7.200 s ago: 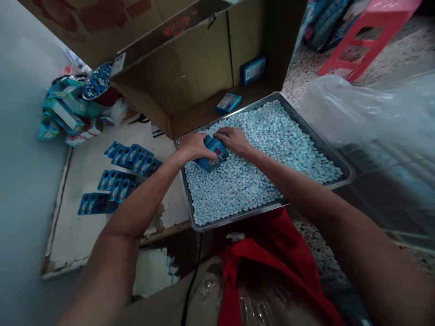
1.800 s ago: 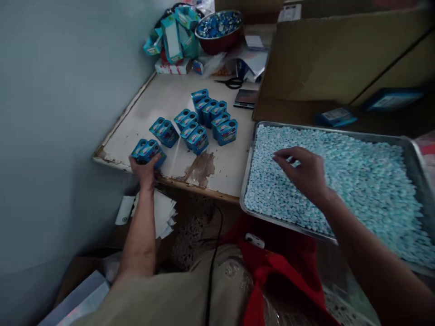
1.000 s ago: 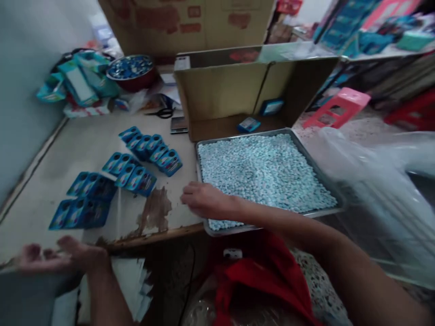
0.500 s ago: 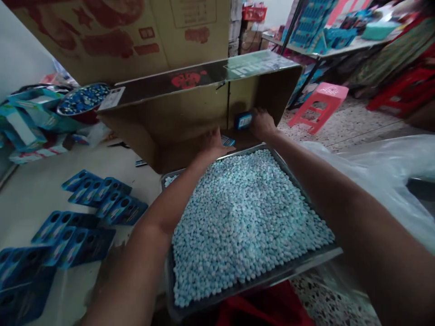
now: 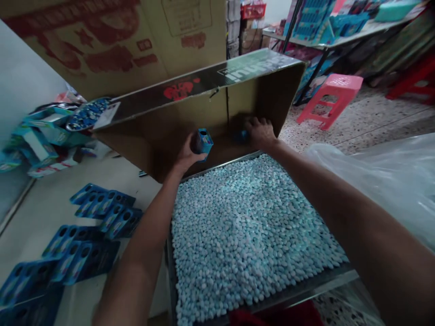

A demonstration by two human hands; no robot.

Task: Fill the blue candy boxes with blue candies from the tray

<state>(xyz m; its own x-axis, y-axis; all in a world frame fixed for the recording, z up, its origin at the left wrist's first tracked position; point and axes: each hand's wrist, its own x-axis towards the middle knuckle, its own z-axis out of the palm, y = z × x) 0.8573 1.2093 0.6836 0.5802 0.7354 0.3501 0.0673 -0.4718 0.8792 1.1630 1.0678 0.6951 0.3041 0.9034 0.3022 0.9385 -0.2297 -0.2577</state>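
Note:
My left hand (image 5: 188, 153) is wrapped round a small blue box (image 5: 205, 142) with a dark round hole in its top, held above the far edge of the tray. My right hand (image 5: 261, 131) reaches into the right part of an open cardboard box (image 5: 190, 109), its fingers curled on another blue box (image 5: 242, 135) that lies in shadow. Under my forearms a dark-rimmed tray (image 5: 171, 271) is filled with small pale-blue pellets (image 5: 251, 226).
Rows of blue boxes (image 5: 88, 253) stand on the white table (image 5: 129, 174) at left. Behind them are a bowl of blue pieces (image 5: 89, 113) and light-blue cartons (image 5: 50, 118). Right: a pink stool (image 5: 335, 97) and clear plastic sheeting (image 5: 384, 176).
My left hand has moved left and up, lifting a blue box out of the cardboard box. The blue box by my right hand now sits lower and darker. The view has shifted slightly.

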